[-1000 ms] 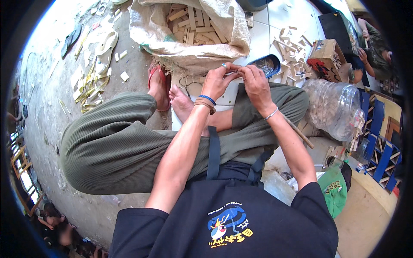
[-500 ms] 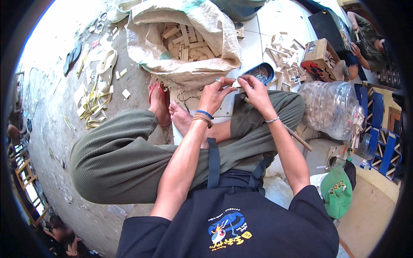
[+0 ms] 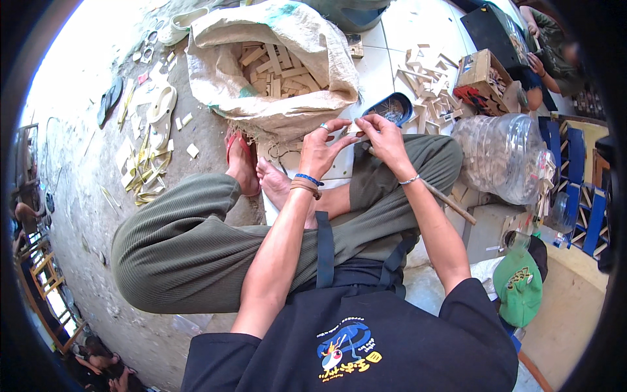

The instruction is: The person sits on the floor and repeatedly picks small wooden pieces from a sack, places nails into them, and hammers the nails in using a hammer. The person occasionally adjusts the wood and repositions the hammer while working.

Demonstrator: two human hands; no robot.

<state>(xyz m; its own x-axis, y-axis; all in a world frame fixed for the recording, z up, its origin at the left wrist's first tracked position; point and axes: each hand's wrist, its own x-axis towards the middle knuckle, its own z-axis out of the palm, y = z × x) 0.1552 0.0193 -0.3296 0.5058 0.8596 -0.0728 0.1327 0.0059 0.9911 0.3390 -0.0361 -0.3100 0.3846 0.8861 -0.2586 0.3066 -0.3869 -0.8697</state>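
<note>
Both hands meet above the person's shin, beside the right knee, pinching a small pale piece [image 3: 353, 129] by the fingertips: the left hand [image 3: 319, 150] from the left, the right hand [image 3: 386, 140] from the right. The piece sits in the gap between them, partly covered; it is too small to tell which way its long axis runs. A brown stick [image 3: 450, 204] passes under the right wrist, slanting down toward the lower right. Just beyond the right hand is a blue tray [image 3: 410, 110]; beyond the left, an open sack [image 3: 287, 117] of wooden blocks [image 3: 277, 73].
</note>
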